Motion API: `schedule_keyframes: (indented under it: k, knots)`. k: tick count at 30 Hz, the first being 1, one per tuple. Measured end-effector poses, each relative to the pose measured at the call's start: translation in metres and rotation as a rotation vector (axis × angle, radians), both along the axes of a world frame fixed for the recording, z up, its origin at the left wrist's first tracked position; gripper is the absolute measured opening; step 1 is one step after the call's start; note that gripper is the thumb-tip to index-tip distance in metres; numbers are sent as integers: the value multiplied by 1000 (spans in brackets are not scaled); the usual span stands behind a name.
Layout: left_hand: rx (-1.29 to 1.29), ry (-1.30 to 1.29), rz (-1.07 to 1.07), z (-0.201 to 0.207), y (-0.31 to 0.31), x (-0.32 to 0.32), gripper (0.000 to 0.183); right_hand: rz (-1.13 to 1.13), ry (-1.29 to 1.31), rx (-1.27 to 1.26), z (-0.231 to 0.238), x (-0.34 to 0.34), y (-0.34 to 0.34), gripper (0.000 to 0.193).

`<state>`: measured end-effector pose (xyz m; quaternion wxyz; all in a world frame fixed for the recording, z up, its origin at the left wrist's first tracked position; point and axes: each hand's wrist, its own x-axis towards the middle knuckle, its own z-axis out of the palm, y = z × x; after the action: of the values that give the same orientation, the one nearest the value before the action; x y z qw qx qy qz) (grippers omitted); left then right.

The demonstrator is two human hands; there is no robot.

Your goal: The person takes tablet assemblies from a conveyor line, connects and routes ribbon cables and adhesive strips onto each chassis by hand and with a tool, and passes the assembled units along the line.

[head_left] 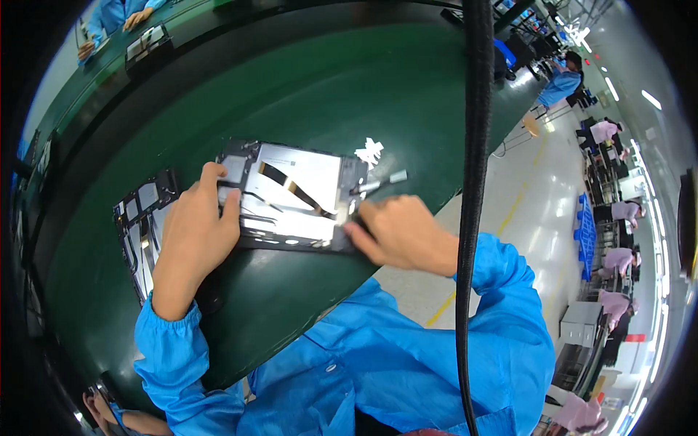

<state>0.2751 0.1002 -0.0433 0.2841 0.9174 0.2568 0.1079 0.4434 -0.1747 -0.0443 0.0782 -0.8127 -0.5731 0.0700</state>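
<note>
An opened tablet-like device [298,178] lies on the green bench, its silver inside facing up. A dark flat ribbon cable [291,187] crosses its middle at a slant. My left hand [198,231] grips the left end of the device with thumb and forefinger. At the opposite end, my right hand [403,231] has its fingers closed together against the device's edge. Whatever those fingertips pinch is hidden and slightly blurred. A small grey-white strip [398,176] sticks out just beyond that end.
A second opened device [142,200] lies to the left, partly behind my left forearm. White scraps [370,152] sit on the green bench [291,94] beyond the device. A thick black cable [476,145] hangs in front of the view at right. Co-workers [123,14] sit across.
</note>
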Motion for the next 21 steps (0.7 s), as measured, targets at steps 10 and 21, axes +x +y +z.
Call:
schedule_keyframes:
  k: [10,21]
  knots:
    - [154,-166,-47,-27,37,40,41,362,414,306,-38,-73,36,21]
    - [13,-592,125,-59,-28,-37,36,152,482,801,-12,-27,109,12]
